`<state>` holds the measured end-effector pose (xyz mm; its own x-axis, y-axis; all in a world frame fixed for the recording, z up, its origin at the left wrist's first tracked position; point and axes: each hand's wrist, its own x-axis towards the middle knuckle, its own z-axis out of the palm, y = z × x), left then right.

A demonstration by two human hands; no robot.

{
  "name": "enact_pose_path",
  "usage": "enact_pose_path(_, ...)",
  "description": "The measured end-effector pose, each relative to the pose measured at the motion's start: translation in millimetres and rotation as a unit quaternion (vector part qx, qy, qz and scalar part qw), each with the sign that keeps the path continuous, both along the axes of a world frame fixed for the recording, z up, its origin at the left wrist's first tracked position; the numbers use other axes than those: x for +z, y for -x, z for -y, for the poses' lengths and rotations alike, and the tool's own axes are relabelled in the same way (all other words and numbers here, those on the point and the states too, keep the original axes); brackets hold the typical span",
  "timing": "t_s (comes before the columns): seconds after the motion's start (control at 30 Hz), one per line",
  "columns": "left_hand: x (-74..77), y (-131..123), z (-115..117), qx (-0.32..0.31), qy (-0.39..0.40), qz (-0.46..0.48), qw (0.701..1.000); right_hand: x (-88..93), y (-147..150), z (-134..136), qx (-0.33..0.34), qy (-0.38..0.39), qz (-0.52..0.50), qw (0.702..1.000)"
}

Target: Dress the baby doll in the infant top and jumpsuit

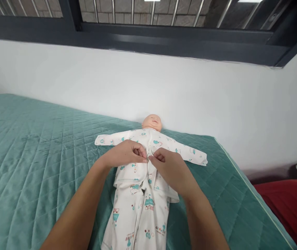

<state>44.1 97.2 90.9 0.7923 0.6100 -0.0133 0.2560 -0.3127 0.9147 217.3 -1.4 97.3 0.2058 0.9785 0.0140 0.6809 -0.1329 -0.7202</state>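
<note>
A baby doll point(152, 121) lies on its back, its head toward the wall. It wears a white printed baby shirt point(190, 154) with both sleeves spread wide, and white printed trousers point(148, 218). At the shirt's front opening, my left hand point(127, 152) pinches one edge between thumb and fingers. Facing it, my right hand point(170, 165) pinches the other edge, the two fingertips almost meeting. Below my hands the shirt's front edges hang apart over the trousers. Any fastener between my fingers is too small to make out.
Under the doll is a green quilted mattress cover point(41, 156). A white wall point(127, 83) rises just behind the doll's head, with a dark window frame point(164, 40) and metal bars above. A red object point(286, 205) stands beyond the mattress edge at right.
</note>
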Motion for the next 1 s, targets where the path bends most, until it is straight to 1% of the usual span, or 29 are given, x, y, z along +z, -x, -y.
enact_pose_path(0.13, -2.3, -2.2, 0.2, 0.000, 0.015, 0.039, 0.999, -1.9, -8.3, -3.9, 0.008, 0.027, -0.124, 0.992)
enact_pose_path(0.27, -6.1, -7.4, 2.1, -0.001, 0.085, 0.101, 0.991, -7.5, -8.3, -7.4, 0.042, -0.002, -0.247, 0.968)
enact_pose_path(0.33, -8.0, -8.4, 2.2, -0.002, 0.106, 0.117, 0.987, -10.6, -6.1, -8.8, 0.049, -0.016, -0.277, 0.959)
enact_pose_path(0.5, -11.7, -5.4, -1.2, -0.020, 0.127, 0.135, 0.982, -17.4, -2.3, -11.9, 0.052, -0.023, -0.275, 0.960)
enact_pose_path(0.63, -12.5, -4.0, -2.8, -0.022, 0.133, 0.140, 0.981, -20.4, -2.4, -13.5, 0.053, -0.018, -0.285, 0.957)
enact_pose_path(0.87, -11.9, -4.5, -1.9, -0.029, 0.149, 0.126, 0.980, -23.8, -0.9, -14.7, 0.018, -0.018, -0.316, 0.948)
enact_pose_path(1.0, -10.4, -3.8, -0.3, -0.016, 0.138, 0.103, 0.985, -25.2, 0.9, -14.1, 0.007, -0.030, -0.315, 0.949)
